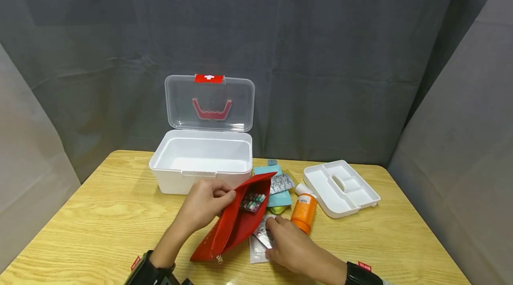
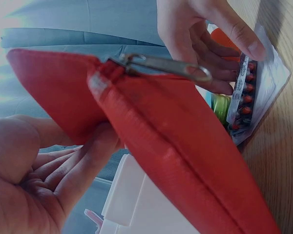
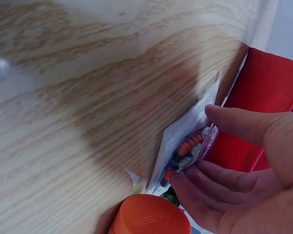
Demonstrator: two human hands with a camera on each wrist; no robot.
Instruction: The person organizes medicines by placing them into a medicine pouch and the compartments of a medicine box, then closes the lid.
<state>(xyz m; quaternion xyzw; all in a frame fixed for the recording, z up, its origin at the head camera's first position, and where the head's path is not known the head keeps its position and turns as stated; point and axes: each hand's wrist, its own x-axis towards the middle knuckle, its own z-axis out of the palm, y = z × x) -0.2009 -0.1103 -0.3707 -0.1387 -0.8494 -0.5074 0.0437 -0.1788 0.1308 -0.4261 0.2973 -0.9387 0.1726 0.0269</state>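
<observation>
My left hand (image 1: 203,204) pinches the edge of a red zippered pouch (image 1: 218,242), which is tilted with its mouth gaping to the right. Inside the pouch lies a blister pack of green and white capsules (image 1: 254,199). To the right of the pouch, my right hand (image 1: 294,246) holds a silver-backed blister pack (image 1: 262,232) between thumb and fingers. Its red-and-black capsules (image 2: 247,95) show in both wrist views. A flat white packet (image 1: 256,253) lies beneath that pack on the table.
Behind the pouch stands a white first-aid box (image 1: 176,178), its clear lid (image 1: 184,102) raised. Blue packets (image 1: 279,199), a silver blister pack (image 1: 282,182) and a green item (image 1: 278,210) lie right of it. An orange bottle (image 1: 304,211) and white divided tray (image 1: 322,176) are farther right.
</observation>
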